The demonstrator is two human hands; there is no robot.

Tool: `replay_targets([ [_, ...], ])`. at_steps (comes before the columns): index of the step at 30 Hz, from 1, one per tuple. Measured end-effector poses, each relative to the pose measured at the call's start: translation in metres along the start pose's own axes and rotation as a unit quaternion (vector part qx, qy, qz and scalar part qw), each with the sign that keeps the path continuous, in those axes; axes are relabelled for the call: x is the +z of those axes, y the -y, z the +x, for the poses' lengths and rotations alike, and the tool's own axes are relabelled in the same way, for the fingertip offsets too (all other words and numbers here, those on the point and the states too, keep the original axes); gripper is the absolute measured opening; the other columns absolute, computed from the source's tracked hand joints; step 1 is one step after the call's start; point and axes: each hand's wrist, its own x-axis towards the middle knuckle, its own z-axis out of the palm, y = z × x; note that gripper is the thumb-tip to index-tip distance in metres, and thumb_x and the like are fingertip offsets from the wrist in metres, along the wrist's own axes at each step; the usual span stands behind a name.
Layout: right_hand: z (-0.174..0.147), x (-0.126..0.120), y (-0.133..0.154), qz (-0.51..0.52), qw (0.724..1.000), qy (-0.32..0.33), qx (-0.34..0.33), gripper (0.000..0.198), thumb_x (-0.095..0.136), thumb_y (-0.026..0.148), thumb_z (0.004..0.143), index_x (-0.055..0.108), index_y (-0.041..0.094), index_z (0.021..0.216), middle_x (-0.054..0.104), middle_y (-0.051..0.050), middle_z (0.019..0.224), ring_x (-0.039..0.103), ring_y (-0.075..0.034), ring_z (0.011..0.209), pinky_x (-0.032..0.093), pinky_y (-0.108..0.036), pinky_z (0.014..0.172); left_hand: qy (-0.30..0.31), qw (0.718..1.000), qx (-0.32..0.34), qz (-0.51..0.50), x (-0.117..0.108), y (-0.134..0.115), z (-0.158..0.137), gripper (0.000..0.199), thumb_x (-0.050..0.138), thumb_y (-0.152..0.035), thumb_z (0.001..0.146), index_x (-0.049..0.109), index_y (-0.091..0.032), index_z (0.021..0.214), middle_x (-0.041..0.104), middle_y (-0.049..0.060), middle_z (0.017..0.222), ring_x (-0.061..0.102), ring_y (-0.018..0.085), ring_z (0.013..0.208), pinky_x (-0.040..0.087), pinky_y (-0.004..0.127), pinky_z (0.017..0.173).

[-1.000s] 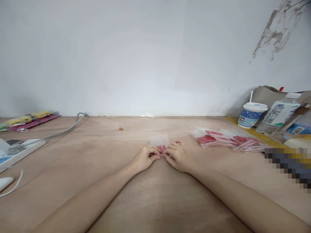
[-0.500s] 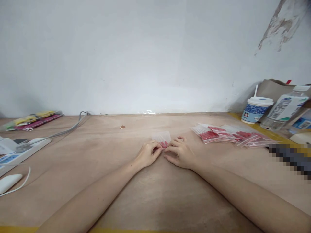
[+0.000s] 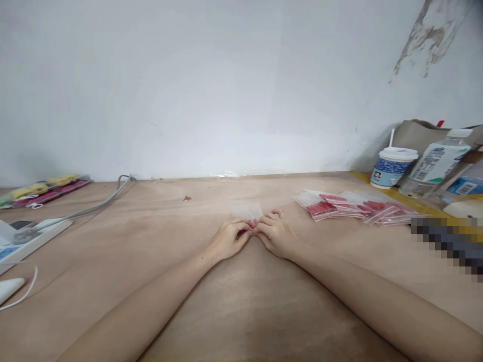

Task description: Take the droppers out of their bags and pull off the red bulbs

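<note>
Between my hands lies a small clear zip bag (image 3: 245,210) holding red pieces and thin whitish sticks, perhaps swabs; their exact kind is too small to tell. The bag's far end rests flat on the table, and its near edge is at my fingertips. My left hand (image 3: 231,238) pinches that near edge between thumb and forefinger. Close against it, my right hand (image 3: 275,234) has its thumb and forefinger pressed together on the same edge. The fingers partly cover the red pieces.
Several filled zip bags (image 3: 350,207) are heaped at the right. Behind them stand a lidded cup (image 3: 392,168) with a straw and a plastic bottle (image 3: 435,163). A power strip (image 3: 53,232) with a grey cable (image 3: 109,199) lies at the left. A brown scrap (image 3: 186,198) sits near the wall.
My right thumb and fingers have closed onto the bag's near edge, beside my left fingertips. The left hand keeps its pinch. The whole view has shifted slightly.
</note>
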Motion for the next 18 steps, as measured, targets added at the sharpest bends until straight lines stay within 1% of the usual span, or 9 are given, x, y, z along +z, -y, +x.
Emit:
replay_targets([
  [5,0.003,-0.001,0.002,-0.014,1.0,0.017,0.016,0.012,0.049,0.018,0.082,0.056,0.017,0.073,0.062,-0.003,0.076,0.051,-0.016,0.077,0.027,-0.034,0.078,0.0,0.999,-0.024,0.021,0.004,0.0,0.001,0.018,0.045,-0.016,0.082,0.061,-0.017,0.075,0.064,0.003,0.086,0.058,0.015,0.078,0.046,0.027,0.071],
  [11,0.007,0.001,0.007,-0.026,1.0,0.01,-0.002,0.014,0.045,0.014,0.083,0.056,0.017,0.075,0.062,-0.004,0.077,0.051,-0.016,0.077,0.029,-0.033,0.077,-0.047,0.996,-0.06,0.043,0.009,-0.003,0.0,0.015,0.045,-0.014,0.079,0.058,-0.016,0.072,0.061,0.004,0.079,0.056,0.015,0.073,0.045,0.026,0.067],
  [13,0.007,0.001,0.008,-0.015,1.0,0.012,-0.016,0.014,0.045,0.014,0.084,0.057,0.018,0.076,0.062,-0.004,0.084,0.052,-0.016,0.081,0.028,-0.034,0.079,-0.083,0.992,-0.086,0.036,0.008,-0.001,0.0,0.014,0.046,-0.015,0.078,0.057,-0.017,0.07,0.06,0.002,0.075,0.056,0.014,0.07,0.045,0.026,0.066],
  [15,0.005,0.0,0.009,0.003,1.0,0.015,-0.022,0.013,0.047,0.014,0.082,0.058,0.019,0.077,0.061,-0.005,0.095,0.052,-0.017,0.089,0.028,-0.036,0.083,-0.127,0.985,-0.114,0.027,0.007,0.003,0.0,0.015,0.046,-0.017,0.079,0.056,-0.017,0.068,0.059,0.002,0.072,0.055,0.014,0.069,0.045,0.027,0.067],
  [18,0.001,-0.005,0.007,0.081,0.996,0.037,-0.002,0.011,0.048,0.012,0.079,0.057,0.019,0.077,0.053,-0.008,0.113,0.051,-0.018,0.097,0.035,-0.035,0.082,-0.181,0.973,-0.14,0.02,0.003,0.01,-0.001,0.017,0.043,-0.021,0.081,0.054,-0.016,0.069,0.059,0.003,0.076,0.057,0.015,0.074,0.047,0.029,0.071],
])
